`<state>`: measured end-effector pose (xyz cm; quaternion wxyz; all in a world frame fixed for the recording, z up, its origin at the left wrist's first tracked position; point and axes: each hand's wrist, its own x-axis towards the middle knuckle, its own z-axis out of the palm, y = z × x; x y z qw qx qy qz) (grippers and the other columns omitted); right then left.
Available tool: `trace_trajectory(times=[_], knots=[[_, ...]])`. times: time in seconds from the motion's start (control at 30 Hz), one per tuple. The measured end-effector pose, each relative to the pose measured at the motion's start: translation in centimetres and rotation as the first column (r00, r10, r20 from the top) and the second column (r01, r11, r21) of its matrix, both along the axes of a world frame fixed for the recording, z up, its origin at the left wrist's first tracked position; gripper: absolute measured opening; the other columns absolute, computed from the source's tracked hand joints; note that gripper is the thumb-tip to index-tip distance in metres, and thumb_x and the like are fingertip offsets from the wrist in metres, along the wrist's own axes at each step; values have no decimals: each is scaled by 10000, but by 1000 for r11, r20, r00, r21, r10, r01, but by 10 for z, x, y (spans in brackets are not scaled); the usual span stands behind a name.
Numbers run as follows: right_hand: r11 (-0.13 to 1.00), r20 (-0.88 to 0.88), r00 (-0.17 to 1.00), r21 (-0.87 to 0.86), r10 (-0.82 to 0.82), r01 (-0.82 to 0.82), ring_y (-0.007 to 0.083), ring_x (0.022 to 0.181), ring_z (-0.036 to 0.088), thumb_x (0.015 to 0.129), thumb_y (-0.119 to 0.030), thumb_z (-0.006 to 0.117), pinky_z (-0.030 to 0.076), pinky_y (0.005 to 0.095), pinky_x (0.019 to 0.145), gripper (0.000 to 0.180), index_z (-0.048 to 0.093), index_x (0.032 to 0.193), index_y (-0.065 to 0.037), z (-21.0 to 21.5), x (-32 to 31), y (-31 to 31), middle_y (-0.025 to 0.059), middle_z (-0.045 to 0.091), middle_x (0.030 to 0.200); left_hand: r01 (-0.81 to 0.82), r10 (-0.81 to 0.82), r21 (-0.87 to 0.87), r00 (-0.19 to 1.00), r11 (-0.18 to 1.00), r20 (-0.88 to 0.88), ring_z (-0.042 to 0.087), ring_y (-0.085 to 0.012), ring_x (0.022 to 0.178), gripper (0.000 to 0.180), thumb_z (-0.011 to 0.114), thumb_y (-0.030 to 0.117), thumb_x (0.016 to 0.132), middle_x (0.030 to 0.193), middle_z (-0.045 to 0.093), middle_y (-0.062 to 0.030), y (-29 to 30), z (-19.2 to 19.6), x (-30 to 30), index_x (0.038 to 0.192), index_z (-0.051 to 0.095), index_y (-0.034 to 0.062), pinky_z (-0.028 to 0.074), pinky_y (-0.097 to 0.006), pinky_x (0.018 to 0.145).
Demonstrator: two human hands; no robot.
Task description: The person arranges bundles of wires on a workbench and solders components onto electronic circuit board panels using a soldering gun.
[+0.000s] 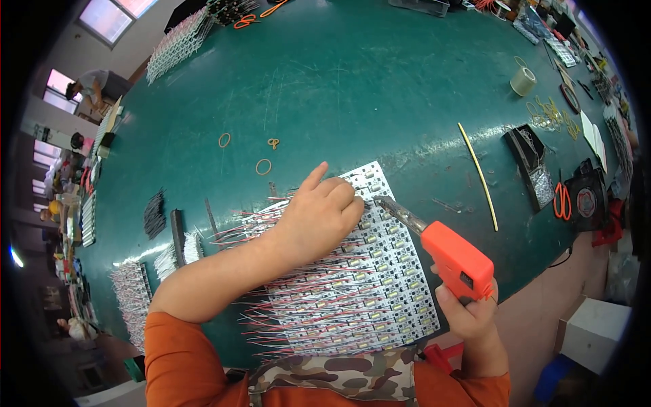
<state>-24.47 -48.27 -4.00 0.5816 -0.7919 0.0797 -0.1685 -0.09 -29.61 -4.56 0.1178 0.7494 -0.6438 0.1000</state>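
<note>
A white panel of small circuit boards (422,313) lies on the green table in front of me, with rows of yellowish parts. Red and white wires (298,322) fan out to the left from it. My right hand (469,313) grips an orange-red soldering gun (461,254), whose metal tip meets the upper part of the panel. Close to that tip, my left hand (319,220) rests over the panel with fingers curled together and one finger raised. Whatever those fingertips pinch is hidden behind the hand.
Bundles of wires (130,292) lie on the left, beside a dark bar (178,234). Rubber bands (263,167) are further up. To the right are a yellow stick (480,178), a black tray (525,163), orange-handled scissors (562,201) and a small fan (586,202). Another person (102,88) works far left.
</note>
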Motion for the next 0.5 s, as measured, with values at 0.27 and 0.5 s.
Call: trace_trajectory(times=[0.27,0.5], knots=[[1000,-69,998,-5,10,-10,263,914,693,826,-27,691,525,336,830,422,576,1217,82,4,-1,1,193,671,1097,10,-10,-4,1000,1000,-25,627,-269,974,178,604,112,773,881,591,-84,0,1,1,924,659,36,445,-584,1030],[1000,-64,998,-12,7,-7,243,901,693,839,-32,691,526,332,828,444,546,1239,94,5,-1,2,176,681,1058,12,-12,12,999,1000,-33,623,-278,980,166,602,106,771,882,591,-92,0,1,1,907,655,26,446,-586,1027]])
